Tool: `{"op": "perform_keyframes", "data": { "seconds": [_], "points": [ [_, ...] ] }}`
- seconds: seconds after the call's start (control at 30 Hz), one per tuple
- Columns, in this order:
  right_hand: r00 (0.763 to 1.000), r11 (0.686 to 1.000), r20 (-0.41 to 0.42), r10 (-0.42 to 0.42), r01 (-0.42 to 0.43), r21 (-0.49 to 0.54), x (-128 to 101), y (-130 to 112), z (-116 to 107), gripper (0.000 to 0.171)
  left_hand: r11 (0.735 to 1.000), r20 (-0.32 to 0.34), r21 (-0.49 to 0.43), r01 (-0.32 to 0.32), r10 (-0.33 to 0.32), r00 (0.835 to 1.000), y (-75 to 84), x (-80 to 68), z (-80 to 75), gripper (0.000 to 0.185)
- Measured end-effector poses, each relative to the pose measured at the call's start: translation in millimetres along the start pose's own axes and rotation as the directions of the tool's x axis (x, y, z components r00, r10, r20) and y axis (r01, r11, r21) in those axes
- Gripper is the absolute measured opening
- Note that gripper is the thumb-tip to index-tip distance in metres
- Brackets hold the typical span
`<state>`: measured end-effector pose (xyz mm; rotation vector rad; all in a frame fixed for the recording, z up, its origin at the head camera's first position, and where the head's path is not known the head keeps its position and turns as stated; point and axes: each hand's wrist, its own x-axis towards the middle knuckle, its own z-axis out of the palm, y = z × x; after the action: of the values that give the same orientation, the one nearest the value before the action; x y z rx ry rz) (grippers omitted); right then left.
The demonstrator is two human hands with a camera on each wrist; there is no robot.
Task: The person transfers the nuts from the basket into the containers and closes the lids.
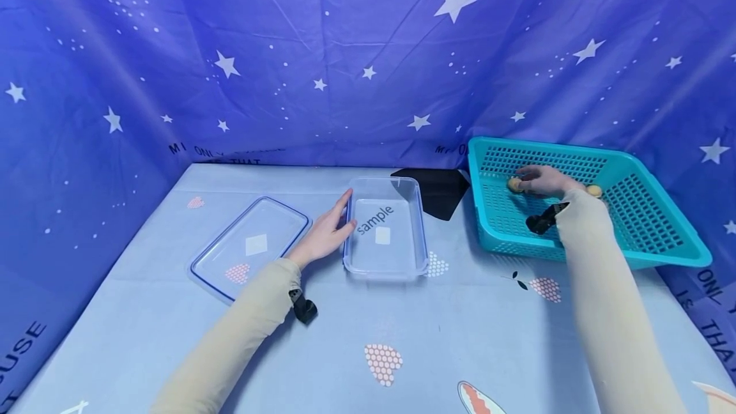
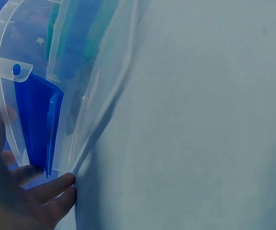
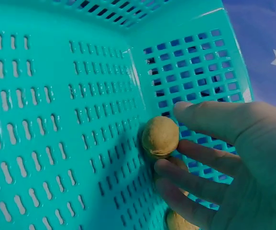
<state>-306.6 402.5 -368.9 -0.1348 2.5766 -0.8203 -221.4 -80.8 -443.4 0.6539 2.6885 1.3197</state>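
A clear food container (image 1: pixel 397 254) without a lid stands at the middle of the table. My left hand (image 1: pixel 324 232) holds its left wall, thumb over the rim and fingers along the outside. In the left wrist view, those fingers lie beside the blue side clip (image 2: pixel 39 124). My right hand (image 1: pixel 543 181) reaches into the turquoise basket (image 1: pixel 506 245). Its fingertips touch a walnut (image 3: pixel 160 136) by the basket wall, without closing round it. A second walnut (image 3: pixel 180 164) is partly hidden behind the fingers, and another walnut (image 3: pixel 180 221) lies lower in that view.
The clear lid (image 1: pixel 224 254) with a blue seal lies flat left of the container. A black patch (image 1: pixel 434 190) shows behind the container, next to the basket. A blue starry curtain (image 1: pixel 322 50) hangs behind and around the table (image 1: pixel 322 350).
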Motion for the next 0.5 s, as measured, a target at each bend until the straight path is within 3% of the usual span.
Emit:
{"op": "perform_keyframes", "data": {
  "seconds": [0.17,0.4,0.5],
  "points": [
    [1.000,1.000,0.029,-0.003,0.003,0.010,2.2,2.4,3.6,0.057,0.999,0.004,-0.023,0.026,-0.026,1.000,-0.8,-1.0,0.9,0.070],
    [0.998,0.996,0.053,-0.020,0.025,-0.084,4.0,6.3,8.7,0.048,0.999,0.005,-0.034,0.014,-0.014,1.000,-1.0,0.1,2.4,0.070],
    [0.998,0.998,0.051,-0.035,0.038,-0.048,6.0,6.9,9.4,0.046,0.999,-0.002,-0.032,0.021,-0.021,1.000,-0.5,-0.1,2.5,0.069]
  ]
}}
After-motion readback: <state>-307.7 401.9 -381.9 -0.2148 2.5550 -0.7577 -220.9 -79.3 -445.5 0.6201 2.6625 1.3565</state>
